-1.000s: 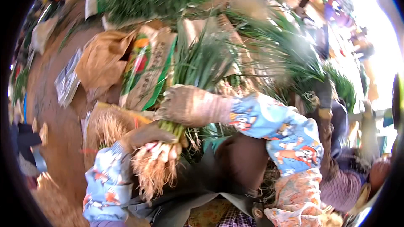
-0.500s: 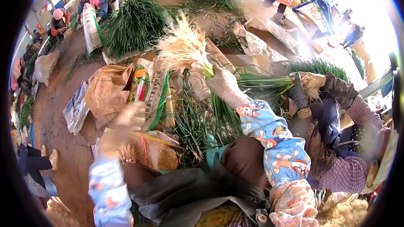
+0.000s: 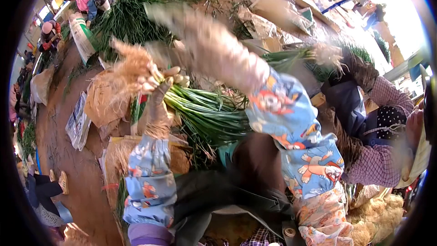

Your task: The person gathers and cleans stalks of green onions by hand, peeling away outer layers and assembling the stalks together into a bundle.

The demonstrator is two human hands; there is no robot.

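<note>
My left hand (image 3: 160,94) is closed around a bunch of scallions (image 3: 207,111) just below the white stem ends. Their long tan roots point up and to the left, while the green leaves hang to the right above my knees. My right hand (image 3: 182,23) is raised above the bunch, apart from it, and smeared by motion. Whether anything is in its fingers I cannot make out. Both my arms wear blue sleeves with a cartoon print.
Close on my right sits a co-worker, with a rooted scallion bunch (image 3: 325,57) by their blurred hands. A large scallion heap (image 3: 132,23) lies ahead left, near a person in pink. Brown paper sacks (image 3: 107,98) and a white bag (image 3: 77,123) litter the dirt floor.
The scallion bunch has passed from my right hand to my left, moving left and lower. My right hand has swung up and left. The view has shifted slightly.
</note>
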